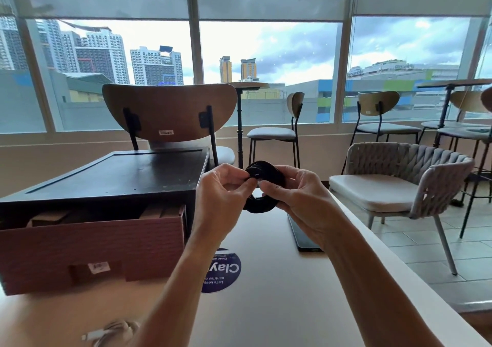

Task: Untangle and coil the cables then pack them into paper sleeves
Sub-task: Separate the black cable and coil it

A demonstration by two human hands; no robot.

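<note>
Two-handed fingertip grip — left hand [226,186], right hand [298,194] — on black coiled cable [262,206], above blue "Clay" sticker [229,270]

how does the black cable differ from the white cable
The black cable is held in the air by the left hand and right hand; the white cable lies on the table. The black cable is wound in a tight round coil; the white cable is a looser bundle. Neither is in a sleeve.

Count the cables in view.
2. A black coiled cable pinched between the left hand and right hand; a white cable lying on the table at the near left. Others may hide in the cardboard box.
</note>
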